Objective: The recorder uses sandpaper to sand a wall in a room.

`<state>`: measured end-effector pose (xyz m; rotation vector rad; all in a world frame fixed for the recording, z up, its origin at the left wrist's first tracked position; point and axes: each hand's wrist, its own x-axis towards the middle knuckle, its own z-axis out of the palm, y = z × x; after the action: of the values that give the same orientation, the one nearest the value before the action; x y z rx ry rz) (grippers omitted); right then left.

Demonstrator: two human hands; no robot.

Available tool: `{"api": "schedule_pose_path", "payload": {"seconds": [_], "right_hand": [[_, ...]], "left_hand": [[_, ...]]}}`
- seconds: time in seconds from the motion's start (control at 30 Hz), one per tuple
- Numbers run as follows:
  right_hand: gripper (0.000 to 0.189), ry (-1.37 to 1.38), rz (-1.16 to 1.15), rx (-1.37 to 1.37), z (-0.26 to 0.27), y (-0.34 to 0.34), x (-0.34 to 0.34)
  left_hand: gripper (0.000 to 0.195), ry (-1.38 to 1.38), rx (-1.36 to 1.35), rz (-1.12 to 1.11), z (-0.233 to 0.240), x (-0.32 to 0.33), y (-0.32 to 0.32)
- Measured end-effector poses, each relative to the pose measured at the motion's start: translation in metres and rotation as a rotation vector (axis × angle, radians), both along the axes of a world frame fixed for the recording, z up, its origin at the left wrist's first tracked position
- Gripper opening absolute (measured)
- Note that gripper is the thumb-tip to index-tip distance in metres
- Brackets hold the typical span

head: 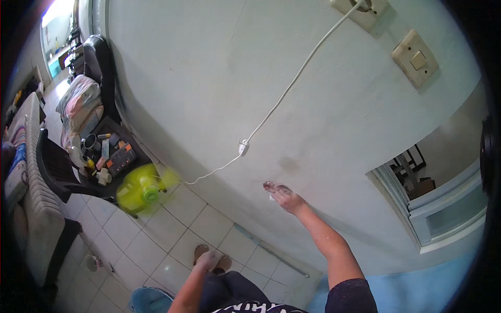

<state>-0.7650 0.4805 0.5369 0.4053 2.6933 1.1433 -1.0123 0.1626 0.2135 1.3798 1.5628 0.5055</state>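
My right hand is raised at the pale painted wall, its fingers pointing left and smeared with white residue. A small white piece shows beneath the fingers and seems gripped in them; what it is, I cannot tell. Just above this hand, the wall bears a grey smudge. Down in front of my body is my left hand, dusted white, its fingers curled and partly hidden from me. It overlaps my sandalled feet in the view, apart from the wall.
A white cord with an inline switch hangs from a wall socket beside a light switch. Left are a cluttered dark chair, a yellow-green jug and a sofa. A blue bucket and pole lie low; a window is right.
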Motion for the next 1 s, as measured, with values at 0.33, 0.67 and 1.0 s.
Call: {"api": "schedule_pose_path", "payload": {"seconds": [0.33, 0.67, 1.0], "right_hand": [[0.056, 0.637, -0.203, 0.437, 0.212, 0.0, -0.031], [0.051, 0.158, 0.006, 0.366, 0.109, -0.013, 0.003], [0.057, 0.164, -0.099, 0.378, 0.079, -0.013, -0.011]], "left_hand": [[0.033, 0.352, -0.354, 0.46, 0.029, -0.095, -0.115], [0.029, -0.048, 0.191, 0.21, 0.125, 0.014, 0.035], [0.025, -0.48, 0.634, 0.369, 0.337, 0.074, 0.166]]}}
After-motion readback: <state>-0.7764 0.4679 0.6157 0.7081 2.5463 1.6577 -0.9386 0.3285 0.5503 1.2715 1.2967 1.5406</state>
